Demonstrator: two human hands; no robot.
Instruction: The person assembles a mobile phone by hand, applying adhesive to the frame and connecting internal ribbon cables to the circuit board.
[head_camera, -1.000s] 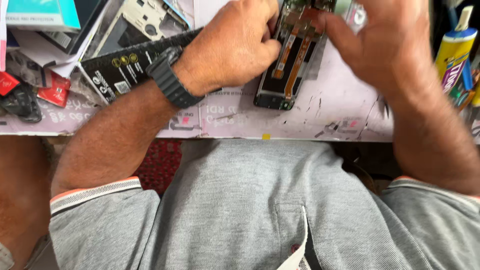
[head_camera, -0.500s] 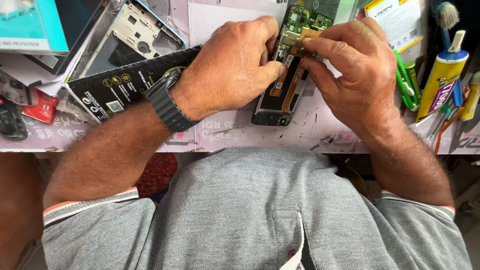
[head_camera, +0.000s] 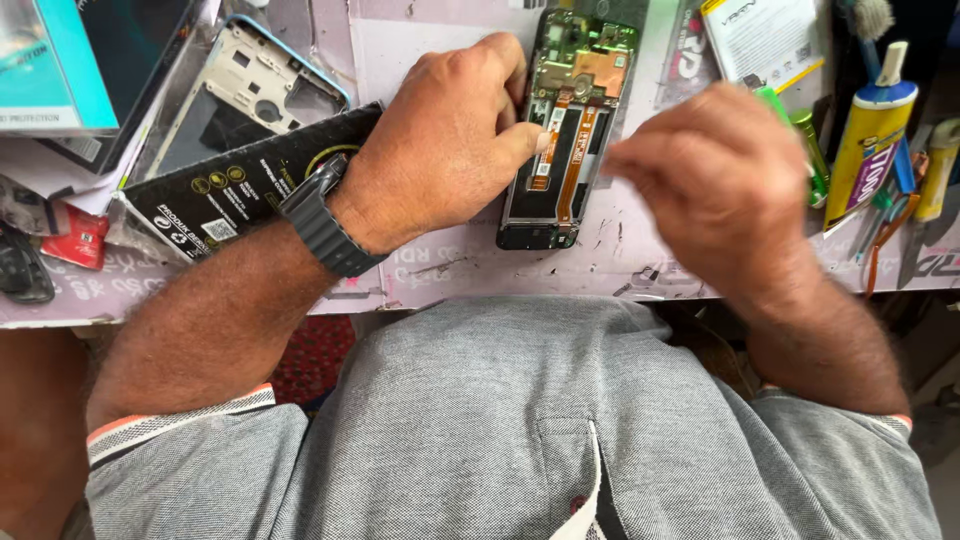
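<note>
The left hand (head_camera: 450, 140), a dark watch (head_camera: 325, 222) on its wrist, lies curled against the left edge of an opened phone (head_camera: 568, 125), thumb tip pressing on the exposed inside. The right hand (head_camera: 715, 185) hovers just to the phone's right, blurred, fingers bunched; whether it pinches anything I cannot tell. The phone lies flat on the scuffed pale worktop (head_camera: 450, 270). A black box (head_camera: 225, 190) and bare phone frame (head_camera: 250, 85) sit left, a yellow glue tube (head_camera: 868, 140) right.
</note>
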